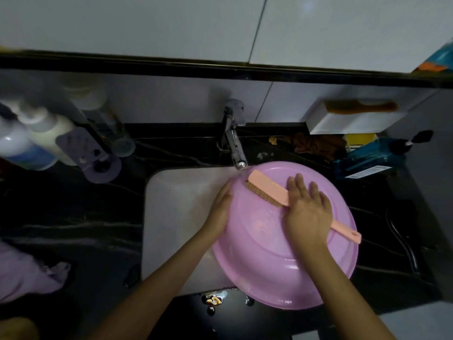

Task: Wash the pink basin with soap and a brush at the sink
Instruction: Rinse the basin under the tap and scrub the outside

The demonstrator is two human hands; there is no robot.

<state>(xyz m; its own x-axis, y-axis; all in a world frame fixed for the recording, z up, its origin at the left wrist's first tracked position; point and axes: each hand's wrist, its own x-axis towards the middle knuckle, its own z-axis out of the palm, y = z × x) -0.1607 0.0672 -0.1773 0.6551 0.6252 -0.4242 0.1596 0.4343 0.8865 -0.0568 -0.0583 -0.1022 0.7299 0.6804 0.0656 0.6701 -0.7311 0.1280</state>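
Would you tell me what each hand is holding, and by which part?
Right hand presses the brush at mid-handle, fingers flat; left hand steadies the pink basin at its left edge.

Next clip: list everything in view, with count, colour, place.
basin: one, pink, over the sink's right side
brush: one, pink with tan bristles, lying on the basin
sink: one, white, centre
tap: one, chrome, behind the sink
bottles: at least two, white, far left
pump bottle: one, blue, right of the tap
cloth: one, brown, behind the basin
left hand: one, on the basin's left rim
right hand: one, pressing flat on the brush handle
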